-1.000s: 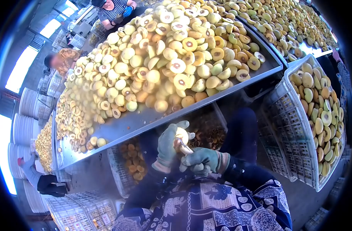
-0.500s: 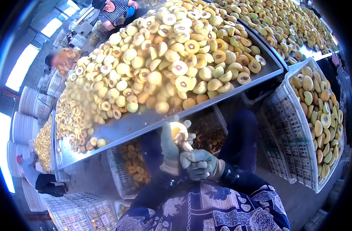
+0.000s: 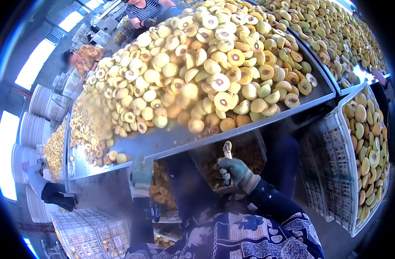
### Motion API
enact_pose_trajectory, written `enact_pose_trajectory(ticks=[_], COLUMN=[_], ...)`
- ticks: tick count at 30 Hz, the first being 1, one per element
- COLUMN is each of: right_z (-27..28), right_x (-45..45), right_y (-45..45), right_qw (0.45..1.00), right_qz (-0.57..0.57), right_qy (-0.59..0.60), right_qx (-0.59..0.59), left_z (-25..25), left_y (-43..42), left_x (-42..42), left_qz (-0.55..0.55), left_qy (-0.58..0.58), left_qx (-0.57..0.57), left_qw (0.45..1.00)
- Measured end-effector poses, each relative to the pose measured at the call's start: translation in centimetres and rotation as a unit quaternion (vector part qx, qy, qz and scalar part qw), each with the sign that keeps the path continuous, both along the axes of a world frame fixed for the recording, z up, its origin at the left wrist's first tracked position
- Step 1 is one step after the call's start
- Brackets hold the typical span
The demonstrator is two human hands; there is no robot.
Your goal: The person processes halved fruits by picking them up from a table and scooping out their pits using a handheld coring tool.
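Many halved yellow fruits (image 3: 176, 73) are heaped on a metal table (image 3: 163, 156). My right hand (image 3: 236, 171), in a grey-green glove, is closed around the handle of a small tool (image 3: 227, 150), whose curved tip points up. Near the table's front edge, my left hand (image 3: 142, 172) is raised over a crate of fruit halves (image 3: 162, 186). Its gloved fingers point up, and I see no fruit in it; how far they are spread is blurred. Between my legs, below the tool, lies a container with dark pieces (image 3: 210, 166).
A large white crate (image 3: 329, 166) full of fruit halves stands at the right. Another heaped table (image 3: 327, 39) is at the back right. White crates (image 3: 91, 233) stand at the lower left. Co-workers (image 3: 86, 58) are at the far left and back.
My left hand has moved left, away from the tool, and no longer holds the fruit half. My right hand has shifted right with the tool. The view has turned slightly.
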State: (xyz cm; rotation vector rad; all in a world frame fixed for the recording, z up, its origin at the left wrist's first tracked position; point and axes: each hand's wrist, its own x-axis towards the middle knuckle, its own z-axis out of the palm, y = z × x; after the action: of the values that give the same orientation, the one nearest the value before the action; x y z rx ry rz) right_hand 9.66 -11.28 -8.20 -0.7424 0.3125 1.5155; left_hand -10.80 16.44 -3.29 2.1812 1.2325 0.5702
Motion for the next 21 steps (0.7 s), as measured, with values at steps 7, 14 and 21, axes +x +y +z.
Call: enact_pose_trajectory(ticks=[7,14,21], right_z=[-2.2,-6.8,2.1], right_x=[-1.3,-0.3,-1.5], right_y=[1.1,0.1,-0.2], right_qw=[0.955,0.915,0.903], right_qz=[0.000,0.017,0.000], right_qy=[-0.294,-0.402,-0.430], right_qx=[-0.028,-0.014,0.008], left_z=[-2.1,-2.6,1.4], left_y=[-2.7,-4.1,-6.4], left_x=[13.6,19.4,13.9], left_qz=[-0.230,-0.154,-0.120], left_qy=[0.040,0.139,-0.217], left_qx=[0.103,-0.073,-0.409], left_qw=[0.967,0.976,0.878])
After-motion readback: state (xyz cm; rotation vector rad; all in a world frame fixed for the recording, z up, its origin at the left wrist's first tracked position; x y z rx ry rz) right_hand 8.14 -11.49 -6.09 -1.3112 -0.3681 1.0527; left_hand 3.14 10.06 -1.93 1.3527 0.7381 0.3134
